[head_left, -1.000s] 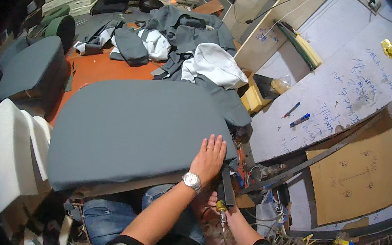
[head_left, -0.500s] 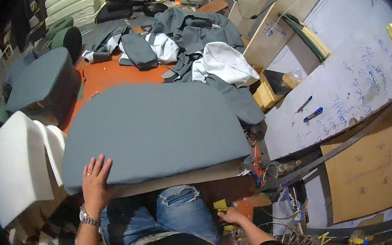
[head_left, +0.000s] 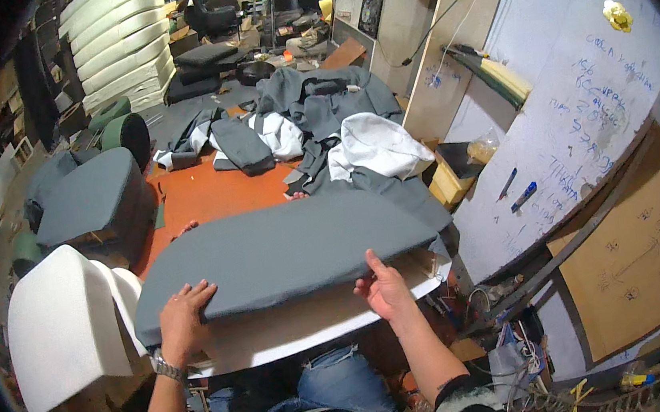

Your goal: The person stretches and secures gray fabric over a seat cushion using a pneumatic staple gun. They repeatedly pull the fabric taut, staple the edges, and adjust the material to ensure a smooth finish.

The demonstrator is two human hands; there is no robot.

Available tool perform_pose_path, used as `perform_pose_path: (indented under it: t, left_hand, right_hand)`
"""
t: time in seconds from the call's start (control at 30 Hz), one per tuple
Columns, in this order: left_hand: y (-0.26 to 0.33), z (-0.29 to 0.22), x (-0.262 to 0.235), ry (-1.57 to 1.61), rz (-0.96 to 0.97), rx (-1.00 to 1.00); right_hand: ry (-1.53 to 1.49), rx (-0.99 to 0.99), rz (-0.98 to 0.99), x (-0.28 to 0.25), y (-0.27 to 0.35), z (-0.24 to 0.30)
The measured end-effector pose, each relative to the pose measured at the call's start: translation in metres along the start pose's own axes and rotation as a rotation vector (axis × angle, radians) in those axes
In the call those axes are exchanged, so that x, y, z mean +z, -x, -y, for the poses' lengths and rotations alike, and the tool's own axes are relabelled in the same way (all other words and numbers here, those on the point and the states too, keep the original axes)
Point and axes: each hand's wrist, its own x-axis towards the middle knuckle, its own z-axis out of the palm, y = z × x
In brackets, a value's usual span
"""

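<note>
A wide, rounded padded panel covered in grey fabric (head_left: 286, 251) lies in front of me, its near edge raised and a pale bare side showing below the fabric. On its near left part rests my left hand (head_left: 185, 322), open, fingers stretched over the cover. My right hand (head_left: 387, 288) is at the near edge towards the right, thumb up against the fabric and fingers loosely bent. It is open, with nothing visible in it. Loose fabric hangs at the panel's right corner.
White foam pieces (head_left: 65, 330) stand at the left, in front of a grey upholstered block (head_left: 91, 195). Grey and white fabric (head_left: 376, 149) is heaped beyond the panel on an orange surface (head_left: 208, 195). A white board with pens (head_left: 524, 197) lies right, beside brown cardboard (head_left: 641, 254).
The panel's near edge has risen, uncovering more of its pale side. My right hand has come up from beside a yellow object near my knee to that edge. My left hand stays on the fabric.
</note>
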Motion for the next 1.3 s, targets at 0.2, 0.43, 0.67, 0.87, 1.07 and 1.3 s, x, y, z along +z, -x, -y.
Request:
perform_pose_path:
  t: [0.2, 0.43, 0.67, 0.87, 1.07, 1.3]
  left_hand:
    - [0.027, -0.05, 0.045, -0.089, -0.133, 0.005]
    - [0.012, -0.117, 0.059, 0.1, -0.293, 0.239]
    - [0.019, -0.115, 0.053, 0.151, -0.167, 0.133]
    - [0.003, -0.116, 0.072, 0.109, 0.015, 0.025]
    - [0.01, -0.103, 0.083, 0.365, 0.093, 0.131]
    - [0.009, -0.105, 0.107, 0.331, 0.003, 0.175]
  right_hand:
    - [0.033, 0.258, -0.042, -0.003, 0.023, -0.04]
    - [1.327, -0.729, 0.134, 0.037, 0.066, -0.034]
    - [1.719, -1.02, 0.332, 0.04, 0.045, -0.002]
    - [1.891, -0.461, 0.413, 0.051, 0.011, -0.004]
    - [1.78, -0.557, 0.525, 0.044, 0.023, -0.015]
    - [1.943, -0.728, 0.466, 0.014, 0.008, -0.039]
